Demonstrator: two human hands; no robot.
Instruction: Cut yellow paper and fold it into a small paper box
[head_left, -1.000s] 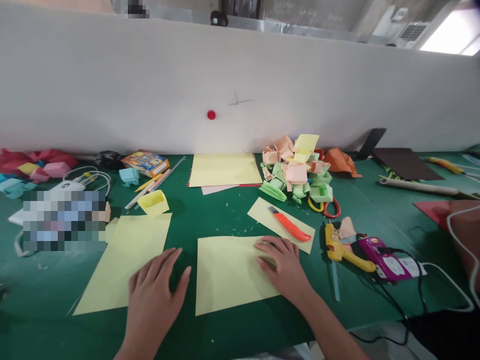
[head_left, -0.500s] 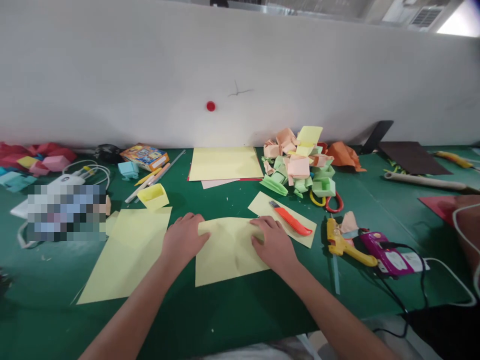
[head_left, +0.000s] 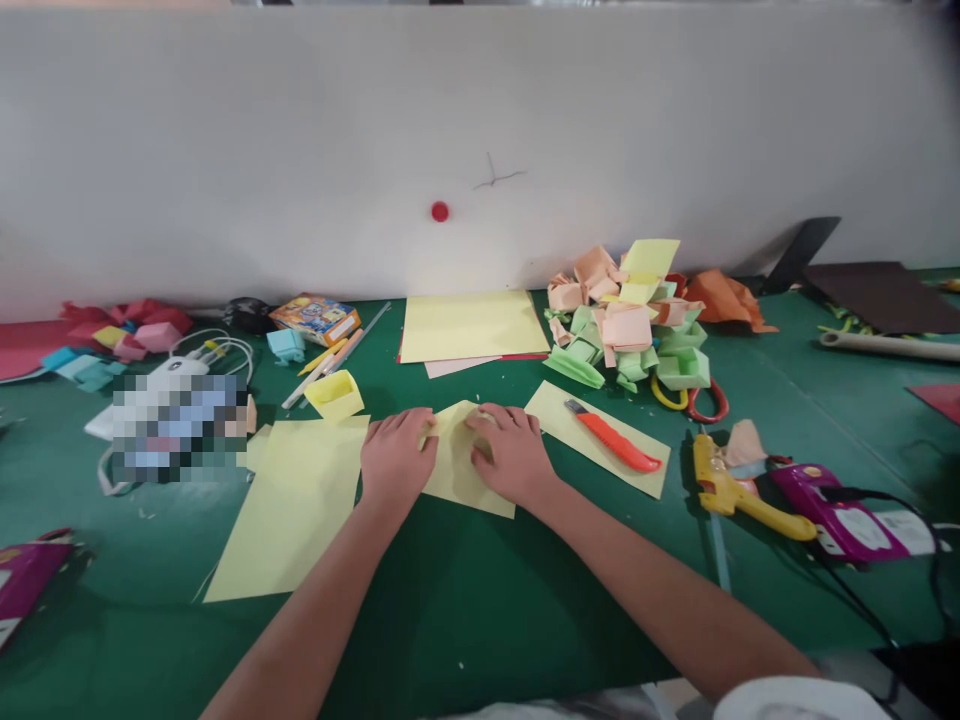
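Note:
A small pale yellow sheet of paper [head_left: 457, 475] lies in front of me, bowed up at its far edge. My left hand [head_left: 399, 458] pinches its left side, fingers curled over the top and thumb on the near face. On the opposite side my right hand [head_left: 514, 455] grips the sheet, its thumb bent inward. Part of the paper is hidden under both hands. A larger yellow sheet [head_left: 300, 510] lies by my left wrist, with a folded yellow paper box [head_left: 334, 398] at its far edge. Right of my right hand, an orange utility knife [head_left: 615, 438] rests on a yellow strip [head_left: 561, 408].
A yellow glue gun [head_left: 742, 497] and a purple box with cables [head_left: 847, 510] are on the right. Behind them are scissors [head_left: 709, 400] and a pile of folded paper pieces [head_left: 630, 325]. Stacked sheets [head_left: 472, 328] lie by the white partition [head_left: 300, 150].
My hands have come closer together and the sheet between them has turned, its far edge now bent to a peak. The view has shifted left.

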